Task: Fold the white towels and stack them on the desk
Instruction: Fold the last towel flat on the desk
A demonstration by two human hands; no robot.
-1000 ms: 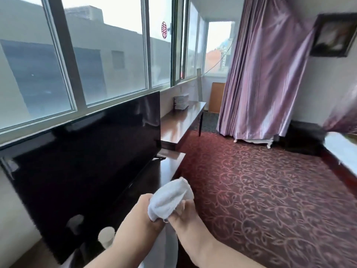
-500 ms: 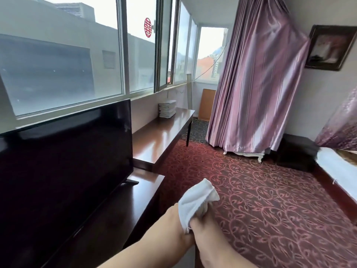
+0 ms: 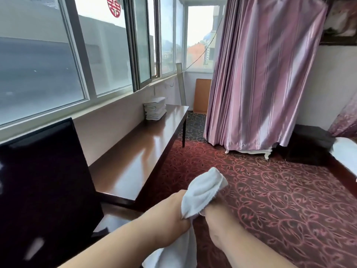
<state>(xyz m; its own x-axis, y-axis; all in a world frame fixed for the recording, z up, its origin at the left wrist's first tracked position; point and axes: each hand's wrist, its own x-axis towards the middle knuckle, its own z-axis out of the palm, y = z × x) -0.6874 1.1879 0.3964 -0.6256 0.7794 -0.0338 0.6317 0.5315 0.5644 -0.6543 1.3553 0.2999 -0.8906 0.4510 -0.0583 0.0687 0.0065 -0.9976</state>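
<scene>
A white towel (image 3: 201,192) is bunched between both hands in front of me, its tail hanging down under my left forearm. My left hand (image 3: 173,211) grips it from the left and my right hand (image 3: 216,213) grips it from the right, fingers hidden behind the cloth. A stack of folded white towels (image 3: 155,108) sits at the far end of the long dark wooden desk (image 3: 139,151), against the wall under the windows.
A black TV screen (image 3: 44,186) stands at the near left on a lower cabinet. Patterned red carpet (image 3: 280,200) covers the floor to the right. Pink curtains (image 3: 266,74) hang ahead, with a dark low box (image 3: 309,146) and a white-covered bed edge (image 3: 347,157) at far right.
The view has moved forward along the desk and turned right; the TV has slid to the left edge and the towel stack is closer. Both hands keep hold of the towel.
</scene>
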